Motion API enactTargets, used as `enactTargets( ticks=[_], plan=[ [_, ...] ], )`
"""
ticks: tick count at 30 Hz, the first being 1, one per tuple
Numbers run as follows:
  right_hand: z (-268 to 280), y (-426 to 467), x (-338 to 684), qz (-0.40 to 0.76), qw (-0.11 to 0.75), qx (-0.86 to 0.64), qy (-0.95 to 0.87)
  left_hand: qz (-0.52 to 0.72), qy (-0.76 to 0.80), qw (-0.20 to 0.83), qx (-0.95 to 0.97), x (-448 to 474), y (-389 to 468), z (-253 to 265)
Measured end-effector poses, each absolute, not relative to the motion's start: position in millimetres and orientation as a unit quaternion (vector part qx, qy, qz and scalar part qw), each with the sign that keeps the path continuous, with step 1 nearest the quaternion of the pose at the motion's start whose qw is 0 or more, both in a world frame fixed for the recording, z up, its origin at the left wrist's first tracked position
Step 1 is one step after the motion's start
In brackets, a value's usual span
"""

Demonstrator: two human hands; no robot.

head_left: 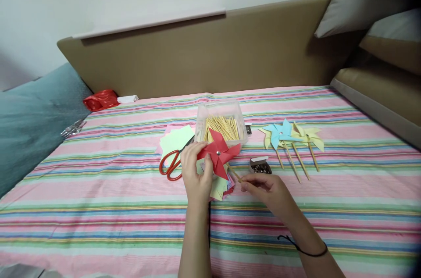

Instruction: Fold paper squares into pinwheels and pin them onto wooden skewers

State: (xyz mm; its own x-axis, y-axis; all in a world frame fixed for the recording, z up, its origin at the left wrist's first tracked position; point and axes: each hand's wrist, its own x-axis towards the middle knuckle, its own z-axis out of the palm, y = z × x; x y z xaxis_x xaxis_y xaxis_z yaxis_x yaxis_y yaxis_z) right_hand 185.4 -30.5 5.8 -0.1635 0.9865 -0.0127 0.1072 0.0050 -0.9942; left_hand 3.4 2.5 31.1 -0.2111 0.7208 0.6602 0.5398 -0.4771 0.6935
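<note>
A red paper pinwheel (221, 154) with a silver pin at its centre is held up in front of me. My left hand (196, 172) pinches one of its blades between thumb and fingers. The wooden stick (234, 172) slants down to the right from behind the blades, and my right hand (263, 188) grips its lower end. Under the pinwheel lies a pile of coloured paper pieces (218, 189), partly covered. Orange-handled scissors (171, 165) rest just left of my left hand, on light green and pink paper sheets (177, 137).
A clear plastic box (242, 125) of wooden sticks (223, 125) stands behind the pinwheel. A small open box of pins (261, 167) sits near my right hand. Several finished pinwheels (281, 133) lie to the right on the striped cloth (131, 221). A red plastic bag (101, 100) lies far left.
</note>
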Motion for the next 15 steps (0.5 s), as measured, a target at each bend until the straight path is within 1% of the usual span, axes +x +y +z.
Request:
enactTargets(
  ticks=[5,8,11,15],
  plan=[
    [2,-29,193,0.489,0.43,-0.509,-0.563,0.541,0.508,0.001,0.671,-2,2,28],
    [3,-28,197,0.479,0.441,-0.519,-0.554,0.521,0.513,-0.022,0.682,-4,2,27],
    [5,-26,200,0.472,0.448,-0.524,-0.55,0.528,0.515,-0.031,0.675,-3,3,25],
    [8,-24,202,0.477,0.449,-0.516,-0.552,0.559,0.509,-0.009,0.654,-1,3,24]
  ],
)
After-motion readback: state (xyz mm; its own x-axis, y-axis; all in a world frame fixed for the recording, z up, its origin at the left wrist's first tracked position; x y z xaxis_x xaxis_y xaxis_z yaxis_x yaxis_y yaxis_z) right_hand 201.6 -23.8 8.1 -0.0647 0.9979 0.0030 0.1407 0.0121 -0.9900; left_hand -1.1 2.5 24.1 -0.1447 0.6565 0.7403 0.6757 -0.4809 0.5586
